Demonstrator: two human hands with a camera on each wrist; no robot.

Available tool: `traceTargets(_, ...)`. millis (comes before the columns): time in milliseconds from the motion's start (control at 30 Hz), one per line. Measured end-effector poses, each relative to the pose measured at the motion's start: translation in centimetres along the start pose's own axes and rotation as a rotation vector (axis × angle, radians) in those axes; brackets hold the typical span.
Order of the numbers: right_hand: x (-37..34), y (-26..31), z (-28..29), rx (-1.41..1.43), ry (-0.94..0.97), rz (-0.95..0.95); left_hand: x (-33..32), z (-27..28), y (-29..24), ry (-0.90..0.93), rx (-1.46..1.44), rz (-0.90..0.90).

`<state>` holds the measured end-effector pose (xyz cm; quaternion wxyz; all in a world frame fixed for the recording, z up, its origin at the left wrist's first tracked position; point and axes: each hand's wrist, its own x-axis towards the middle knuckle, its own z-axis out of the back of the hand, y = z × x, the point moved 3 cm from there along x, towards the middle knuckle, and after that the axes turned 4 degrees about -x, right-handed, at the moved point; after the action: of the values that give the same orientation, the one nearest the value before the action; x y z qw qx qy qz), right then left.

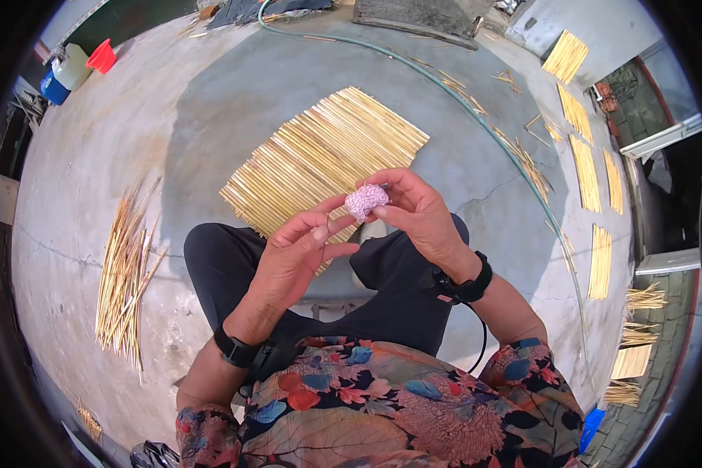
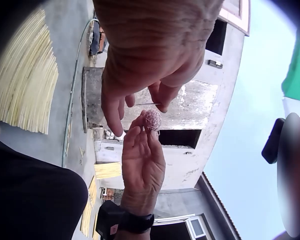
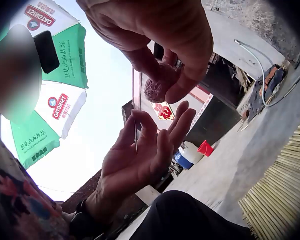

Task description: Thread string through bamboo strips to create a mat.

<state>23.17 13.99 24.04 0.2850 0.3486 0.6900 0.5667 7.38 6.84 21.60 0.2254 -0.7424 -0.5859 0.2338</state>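
A small bundle of pink-and-white string (image 1: 366,202) is pinched between the thumb and fingers of the right hand (image 1: 429,226). Close beside it, the left hand (image 1: 288,261) pinches a thin needle (image 3: 136,137) between thumb and forefinger, its other fingers loosely bent. In the left wrist view the needle (image 2: 149,104) lies just apart from the bundle (image 2: 152,120), between the left hand (image 2: 150,55) and the right hand (image 2: 144,167). The right wrist view has the right hand (image 3: 165,35) above the left hand (image 3: 140,160). Whether thread runs from the needle cannot be told.
A mat of straw-coloured stalks (image 1: 327,152) lies on the concrete before the knees. Loose stalks (image 1: 126,273) are heaped at the left. A green hose (image 1: 444,86) curves across the right side, near smaller stalk panels (image 1: 585,173). A red basin (image 1: 101,57) stands far left.
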Motion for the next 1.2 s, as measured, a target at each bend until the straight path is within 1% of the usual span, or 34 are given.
traceTargets(67,0.5,-0.7,-2.4,-0.03,0.062,-0.024,-0.9,0.7,-1.1,0.035,-0.07,-0.03)
traceTargets(167,0.7,-1.9,-5.1,-0.088,0.121,-0.055,-2.6,2.3,-1.9,-0.005,-0.053,-0.013)
traceTargets(200,0.7,-2.3,-5.7,-0.102,0.124,-0.028,-3.2,2.8,-1.9,-0.013,-0.052,-0.009)
traceTargets(233,0.9,-3.5,-6.3,-0.14,0.124,-0.003,-3.6,4.5,-1.3,-0.007,-0.075,-0.019)
traceTargets(267,0.9,-3.4,-6.7,-0.139,0.132,-0.012,-3.9,4.5,-1.5,-0.019,-0.067,-0.062)
traceTargets(300,0.8,-3.1,-7.1,-0.211,0.128,0.036,-4.1,4.4,-1.7,-0.028,-0.058,-0.106)
traceTargets(333,0.7,-2.8,-7.3,-0.283,0.123,0.089,-4.2,4.3,-1.8,-0.032,-0.06,-0.111)
traceTargets(367,0.5,-2.5,-7.5,-0.285,0.127,0.088,-4.3,4.2,-1.8,-0.041,-0.013,-0.14)
traceTargets(433,-0.1,-1.8,-7.8,-0.419,0.136,0.11,-4.4,4.1,-2.0,-0.047,0.034,-0.164)
traceTargets(467,-0.3,-2.7,-8.1,-0.444,0.131,0.102,-4.8,5.6,-1.6,-0.03,0.206,-0.206)
traceTargets(500,-0.4,-1.8,-7.9,-0.393,0.079,0.135,-4.9,5.1,-2.0,-0.03,0.401,-0.24)
traceTargets(533,-0.6,-1.1,-7.6,-0.344,0.026,0.17,-5.0,4.5,-2.3,-0.029,0.404,-0.236)
traceTargets(567,-0.6,-0.5,-7.2,-0.34,0.021,0.172,-5.3,3.6,-2.9,-0.017,0.508,-0.29)
traceTargets(600,-0.6,0.0,-6.5,-0.399,0.048,0.151,-5.5,2.9,-3.3,-0.005,0.61,-0.344)
traceTargets(633,-0.7,0.5,-6.1,-0.458,0.075,0.131,-5.5,2.5,-3.4,-0.002,0.613,-0.342)
traceTargets(667,-0.8,1.0,-6.3,-0.455,0.072,0.134,-5.5,2.2,-3.5,-0.002,0.67,-0.357)
traceTargets(700,-0.9,0.7,-7.1,-0.618,0.09,0.208,-5.6,3.1,-3.1,0.006,0.708,-0.379)
traceTargets(733,-1.0,1.0,-7.6,-0.763,0.11,0.285,-5.7,2.9,-3.2,0.008,0.71,-0.375)
traceTargets(767,-1.0,0.9,-7.6,-0.76,0.108,0.285,-5.8,2.5,-3.4,0.025,0.845,-0.43)
traceTargets(800,-1.0,1.1,-7.8,-0.847,0.118,0.352,-5.9,1.9,-3.6,0.039,0.985,-0.484)
traceTargets(833,-1.0,1.0,-7.9,-0.937,0.129,0.417,-6.0,1.8,-3.8,0.036,0.989,-0.482)
traceTargets(867,-1.1,1.0,-7.9,-0.933,0.131,0.417,-6.1,1.6,-3.8,0.044,1.037,-0.484)
traceTargets(900,-1.2,1.0,-7.8,-1.02,0.159,0.449,-6.1,1.5,-3.8,0.054,1.086,-0.485)
traceTargets(933,-1.3,1.0,-7.8,-1.109,0.187,0.482,-6.2,1.6,-3.7,0.053,1.088,-0.486)
traceTargets(1000,-1.2,1.2,-7.6,-1.086,0.175,0.484,-6.3,2.0,-3.5,0.017,0.933,-0.413)
traceTargets(1033,-1.3,1.2,-7.5,-1.067,0.16,0.481,-6.4,2.2,-3.4,0.018,0.934,-0.413)
traceTargets(1067,-1.3,1.2,-7.5,-1.066,0.159,0.482,-6.4,2.4,-3.5,0.006,0.838,-0.4)
traceTargets(1100,-1.1,1.1,-7.2,-0.939,0.128,0.396,-6.3,2.6,-3.5,-0.007,0.741,-0.387)
traceTargets(1133,-1.0,0.9,-7.0,-0.812,0.098,0.311,-6.3,2.7,-3.5,-0.007,0.742,-0.389)
traceTargets(1200,-1.2,1.1,-6.9,-0.791,0.105,0.346,-6.1,3.3,-3.2,-0.089,0.58,-0.311)
